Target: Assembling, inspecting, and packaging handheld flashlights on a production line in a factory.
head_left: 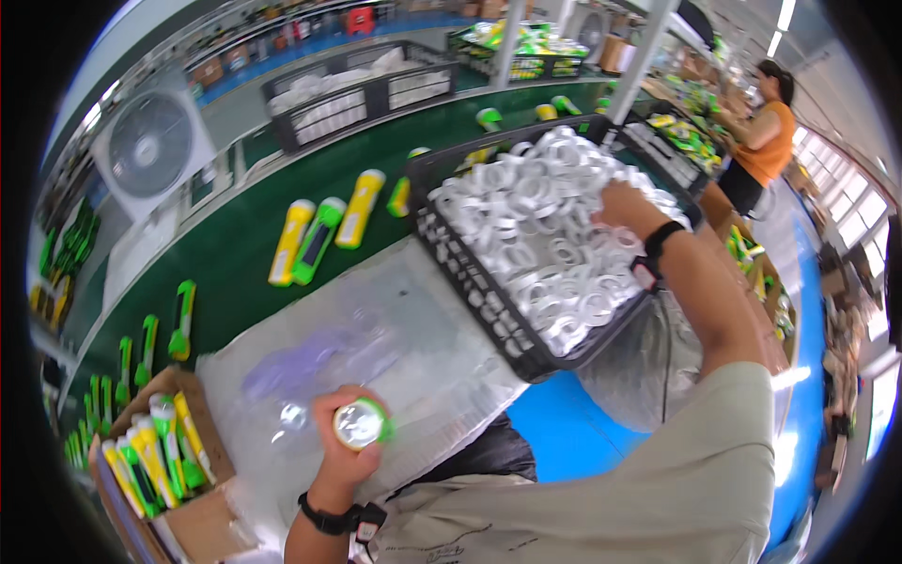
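My left hand (340, 462) is wrapped round a flashlight (359, 425), whose round, shiny head faces up and shows yellow and green at its edge. It is held above the near edge of a work surface (442, 324) covered in clear plastic. Off to the right, my right hand (622, 207) reaches into a black crate (479, 305) heaped with white plastic rings (564, 249). Its fingertips are down among the rings, blurred and partly hidden, so their grip does not show.
Yellow and green flashlights (319, 240) lie on a green conveyor belt (244, 263). At the lower left, a cardboard box (221, 512) holds several more. A purple plastic piece (296, 367) rests on the work surface. A person in orange (766, 141) stands at the far right.
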Available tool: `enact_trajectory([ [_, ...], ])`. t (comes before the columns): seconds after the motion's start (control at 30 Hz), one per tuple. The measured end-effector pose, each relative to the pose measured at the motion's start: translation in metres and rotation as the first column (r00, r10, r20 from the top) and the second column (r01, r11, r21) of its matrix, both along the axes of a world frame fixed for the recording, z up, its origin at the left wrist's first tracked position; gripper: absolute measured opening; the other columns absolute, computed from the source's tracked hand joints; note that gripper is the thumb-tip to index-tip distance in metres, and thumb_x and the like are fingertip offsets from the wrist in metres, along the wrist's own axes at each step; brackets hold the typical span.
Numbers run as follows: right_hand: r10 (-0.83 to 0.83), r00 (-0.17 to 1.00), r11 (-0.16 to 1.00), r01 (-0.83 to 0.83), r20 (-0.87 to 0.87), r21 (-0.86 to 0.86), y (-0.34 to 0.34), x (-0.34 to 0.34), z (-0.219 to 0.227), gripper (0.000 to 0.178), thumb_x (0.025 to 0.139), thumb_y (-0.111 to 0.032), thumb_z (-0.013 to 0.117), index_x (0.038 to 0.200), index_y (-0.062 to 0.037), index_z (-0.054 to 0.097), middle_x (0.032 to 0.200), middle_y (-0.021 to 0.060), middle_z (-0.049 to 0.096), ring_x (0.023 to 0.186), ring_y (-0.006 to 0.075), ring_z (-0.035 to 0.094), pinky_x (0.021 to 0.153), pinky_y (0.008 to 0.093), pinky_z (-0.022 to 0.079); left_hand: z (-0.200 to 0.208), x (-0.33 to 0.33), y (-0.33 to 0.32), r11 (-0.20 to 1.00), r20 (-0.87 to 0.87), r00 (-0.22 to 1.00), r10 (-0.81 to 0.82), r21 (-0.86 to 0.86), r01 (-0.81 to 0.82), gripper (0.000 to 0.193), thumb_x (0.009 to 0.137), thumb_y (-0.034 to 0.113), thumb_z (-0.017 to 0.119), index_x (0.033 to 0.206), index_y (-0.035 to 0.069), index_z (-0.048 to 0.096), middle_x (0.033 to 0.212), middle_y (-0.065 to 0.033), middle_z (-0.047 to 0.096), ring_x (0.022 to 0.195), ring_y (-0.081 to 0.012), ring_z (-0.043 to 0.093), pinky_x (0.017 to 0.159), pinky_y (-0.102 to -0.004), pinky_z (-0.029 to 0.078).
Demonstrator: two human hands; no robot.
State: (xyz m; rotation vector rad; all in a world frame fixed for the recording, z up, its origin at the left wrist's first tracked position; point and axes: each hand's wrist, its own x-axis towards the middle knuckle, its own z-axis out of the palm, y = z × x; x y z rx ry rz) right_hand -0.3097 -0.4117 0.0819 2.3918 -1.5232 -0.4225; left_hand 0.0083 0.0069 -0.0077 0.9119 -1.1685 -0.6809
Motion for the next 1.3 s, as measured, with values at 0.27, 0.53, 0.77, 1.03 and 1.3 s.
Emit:
enact_trajectory([
  [0.27,0.012,0.736,0.98,-0.143,0.677,0.137,0.099,0.071,0.084,0.04,0.08,0.005,0.036,0.115,-0.0015,0.054,0.087,0.0139,0.062,0.072,0.0188,0.061,0.066,0.0301,0.049,-0.005,0.001,-0.015,0.993,0.074,0.996,-0.057,-0.095,0.064,0.053,0.079,0.025,0.066,0.116,0.009,0.031,0.099,-0.0164,0.049,0.083,-0.0213,0.052,0.071,-0.0334,0.045],
  [0.53,0.519,0.623,0.809,-0.58,0.586,-0.1,0.298,0.176,-0.054,0.055,0.078,-0.013,0.058,0.129,-0.0037,0.04,0.124,0.0197,0.043,0.109,0.0358,0.046,0.093,0.0441,0.038,-0.002,0.003,-0.017,0.992,0.057,0.996,-0.071,-0.1,0.076,0.059,0.073,0.018,0.067,0.119,0.006,0.032,0.107,-0.014,0.049,0.096,-0.0188,0.05,0.083,-0.0327,0.043],
  [0.77,0.414,0.83,0.847,-0.502,0.374,0.175,0.292,0.174,-0.085,0.051,0.079,-0.016,0.06,0.126,-0.0073,0.043,0.124,0.0167,0.045,0.11,0.0346,0.048,0.089,0.0447,0.042,0.0,0.0,-0.012,0.999,0.121,0.993,0.001,-0.044,0.004,0.078,0.061,0.01,0.081,0.122,0.008,0.033,0.111,-0.0082,0.047,0.104,-0.0164,0.047,0.09,-0.0314,0.04],
  [1.03,0.028,0.406,0.754,-0.609,0.913,0.248,0.304,0.172,0.039,0.047,0.071,-0.018,0.072,0.111,0.0013,0.056,0.093,0.0164,0.058,0.081,0.0273,0.059,0.071,0.0327,0.048,0.003,-0.003,-0.007,0.978,0.135,0.986,0.094,0.171,-0.117,0.056,0.062,0.009,0.08,0.109,0.006,0.05,0.099,-0.0068,0.059,0.091,-0.0155,0.058,0.08,-0.0295,0.047],
  [1.3,0.498,0.51,0.634,-0.766,0.701,0.106,0.339,0.196,0.057,0.047,0.071,-0.021,0.074,0.107,0.0006,0.054,0.095,0.0148,0.056,0.082,0.0319,0.059,0.069,0.0371,0.049,0.005,-0.008,-0.013,0.981,0.162,0.984,0.072,0.167,-0.1,0.054,0.061,0.015,0.079,0.108,0.008,0.052,0.097,-0.0107,0.063,0.088,-0.0271,0.062,0.076,-0.0344,0.049],
])
